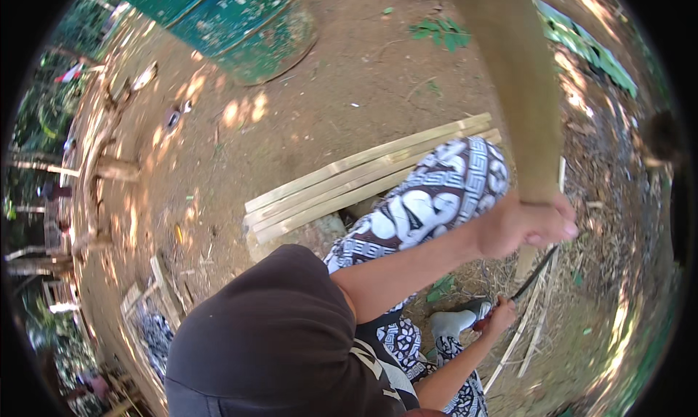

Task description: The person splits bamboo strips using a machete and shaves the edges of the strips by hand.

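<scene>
My left hand (534, 224) is closed around a long bamboo strip (520, 75), which runs up past the top edge of the view and looks blurred there. A short end of the strip (526, 263) shows below my fist. Lower down, my right hand (497, 317) grips a knife by its reddish handle. The knife's long dark blade (534, 275) points up and to the right, close to the strip's lower end; whether the two touch I cannot tell. The handle is mostly hidden by my fingers.
Several split bamboo slats (363, 171) lie side by side past my patterned trouser leg (414, 213). My foot in a grey sock (452, 322) is near my right hand. A green drum (240, 35) stands at the far left. Thin strips (534, 337) and shavings litter the right.
</scene>
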A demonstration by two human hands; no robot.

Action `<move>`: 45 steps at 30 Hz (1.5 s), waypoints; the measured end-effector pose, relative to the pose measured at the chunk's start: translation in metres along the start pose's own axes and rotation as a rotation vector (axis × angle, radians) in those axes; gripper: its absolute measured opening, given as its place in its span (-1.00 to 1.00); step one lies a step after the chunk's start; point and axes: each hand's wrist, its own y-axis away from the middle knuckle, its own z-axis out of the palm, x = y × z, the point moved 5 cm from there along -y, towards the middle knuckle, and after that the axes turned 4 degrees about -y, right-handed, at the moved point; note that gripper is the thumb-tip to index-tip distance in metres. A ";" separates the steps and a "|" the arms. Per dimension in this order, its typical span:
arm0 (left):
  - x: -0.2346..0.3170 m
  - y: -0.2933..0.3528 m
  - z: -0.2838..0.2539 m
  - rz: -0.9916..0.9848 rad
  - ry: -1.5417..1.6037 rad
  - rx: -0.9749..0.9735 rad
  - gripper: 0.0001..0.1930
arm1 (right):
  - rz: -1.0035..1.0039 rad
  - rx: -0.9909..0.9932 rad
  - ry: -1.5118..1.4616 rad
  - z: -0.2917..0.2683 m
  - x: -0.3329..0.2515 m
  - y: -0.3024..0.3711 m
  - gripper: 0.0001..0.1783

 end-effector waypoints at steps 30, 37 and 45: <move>0.033 0.005 -0.015 0.063 -0.018 -0.270 -0.52 | -0.171 -0.058 0.080 0.016 -0.126 0.134 -0.77; 0.036 0.005 -0.020 0.072 0.030 -0.270 -0.52 | -0.030 0.103 0.395 0.011 0.014 0.040 -0.77; 0.037 0.005 -0.033 0.103 0.007 -0.201 -0.54 | -0.125 -0.032 0.250 0.016 -0.036 0.051 -0.75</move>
